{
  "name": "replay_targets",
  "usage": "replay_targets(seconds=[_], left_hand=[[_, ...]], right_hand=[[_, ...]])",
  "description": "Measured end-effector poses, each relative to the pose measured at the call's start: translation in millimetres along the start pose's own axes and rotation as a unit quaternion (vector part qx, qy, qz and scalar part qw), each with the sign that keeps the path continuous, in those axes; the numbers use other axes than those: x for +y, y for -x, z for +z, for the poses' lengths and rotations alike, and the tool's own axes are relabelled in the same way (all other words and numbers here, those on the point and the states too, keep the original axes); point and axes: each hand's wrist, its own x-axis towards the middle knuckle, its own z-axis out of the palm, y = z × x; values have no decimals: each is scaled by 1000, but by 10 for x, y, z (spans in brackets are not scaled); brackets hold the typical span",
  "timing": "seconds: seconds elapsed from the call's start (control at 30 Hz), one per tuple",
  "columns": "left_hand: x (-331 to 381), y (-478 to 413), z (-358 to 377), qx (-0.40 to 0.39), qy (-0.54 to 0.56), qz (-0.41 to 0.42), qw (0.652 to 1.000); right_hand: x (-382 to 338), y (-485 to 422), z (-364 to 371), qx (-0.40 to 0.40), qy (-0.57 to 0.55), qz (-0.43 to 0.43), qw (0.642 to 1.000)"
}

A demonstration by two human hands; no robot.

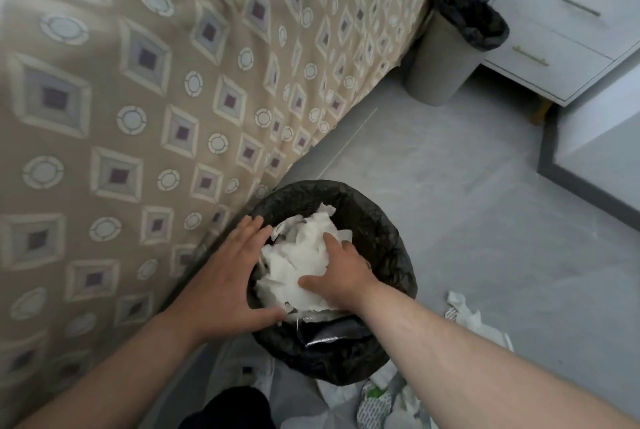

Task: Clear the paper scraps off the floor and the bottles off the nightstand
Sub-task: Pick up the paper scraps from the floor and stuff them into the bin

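- Bin w/ black liner (381, 221), beside bed (138, 99): holds white paper scraps (298, 262).
- Right hand (343, 276): fingers bent, pressing on the scraps; grip can't be told.
- Left hand (221, 276): flat, fingers spread, at bin rim, touching the scraps.
- More scraps on floor (467, 318), lower right.
- 2nd lined bin (446, 48) betw. bed & white nightstand (571, 23); bottles not visible.

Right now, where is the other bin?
The other bin stands at the top right of the head view, on the floor between the bed and the white nightstand.
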Motion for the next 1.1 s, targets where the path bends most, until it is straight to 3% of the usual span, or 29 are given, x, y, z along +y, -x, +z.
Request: replay_targets(seconds=[0.2,0.27,0.37,0.47,0.53,0.6,0.67,0.73,0.9,1.1], left_hand=[[-36,-29,25,-2,-32,11,999],[90,-78,-17,18,-52,41,998],[618,-268,-172,58,-48,154,985],[1509,-412,-203,35,66,232,970],[2105,-441,-63,-45,160,224,960],[2586,-409,240,-174,189,160,953],[2841,-364,625,-297,147,75,941],[2888,-304,1106,-345,129,-33,929],[2640,-126,2243,-269,13,-283,921],[2055,-114,2913,-142,-20,-372,917]], right_hand=[[74,74,-91,-16,9,-17,1000],[100,285,-305,22,7,-60,998],[277,698,-712,118,-8,-143,983],[765,1180,-1052,176,-20,-169,970],[1214,1430,-1184,203,-4,-136,970],[1722,1647,-1208,218,-27,-77,973],[2240,1800,-1108,220,-58,-12,974],[2743,1877,-907,193,-70,40,978],[3591,1971,-329,51,-70,105,991],[4049,1965,82,-4,-73,138,988]])
